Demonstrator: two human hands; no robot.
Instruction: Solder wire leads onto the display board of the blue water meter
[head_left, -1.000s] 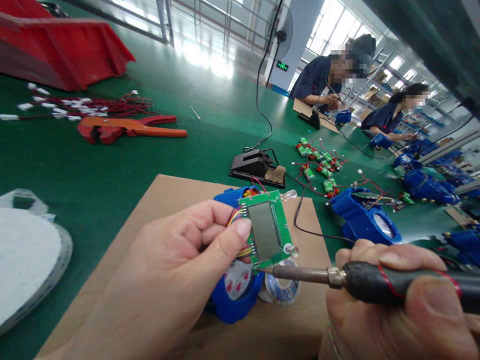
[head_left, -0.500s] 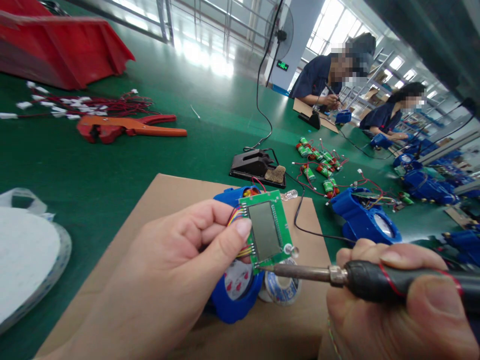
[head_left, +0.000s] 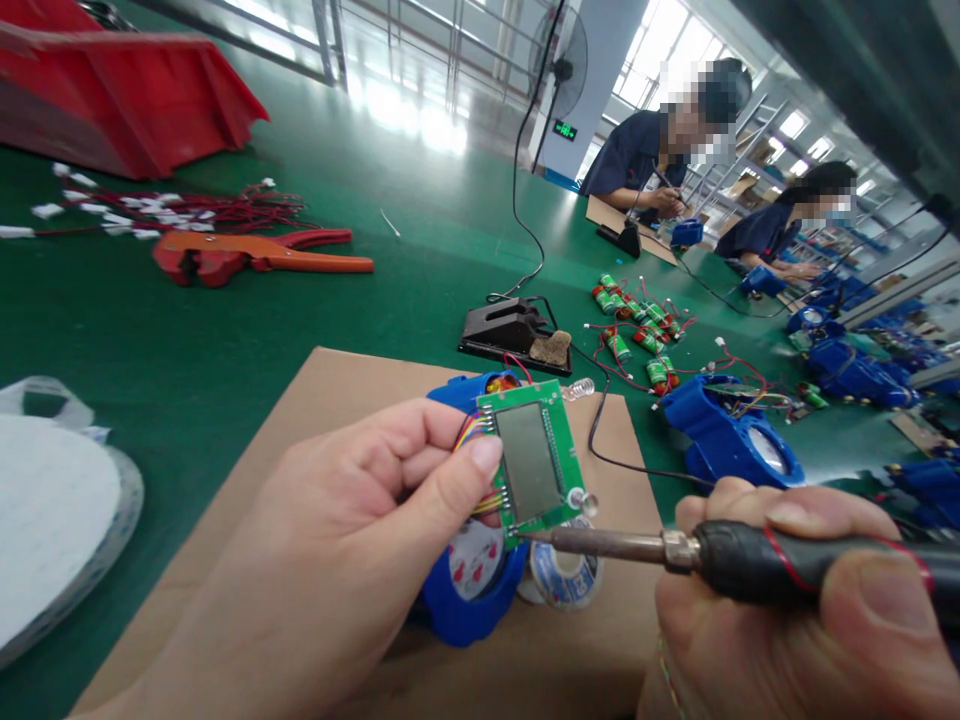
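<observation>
Between thumb and fingers, my left hand (head_left: 375,530) pinches a green circuit board (head_left: 529,460) with a grey display and coloured wires along its left edge. My right hand (head_left: 795,600) is wrapped round the black handle of a soldering iron (head_left: 615,543). The iron's tip meets the board's lower left corner, at or very near a solder point. Below and behind the board sits a blue meter housing (head_left: 472,620), partly hidden by my left hand and the board. A solder spool (head_left: 566,570) stands beside the housing, partly covered by the iron.
Cardboard (head_left: 300,400) lies under the work. Beyond it is a soldering iron stand (head_left: 510,330) with a sponge. Orange cutters (head_left: 262,255), a red bin (head_left: 150,110), green batteries (head_left: 649,330) and another blue housing (head_left: 727,430) lie around. The iron's cable (head_left: 600,440) crosses the table. Two co-workers sit far right.
My right hand and the iron have shifted very slightly right, with the tip still at the board's corner. My left hand and the board stay put.
</observation>
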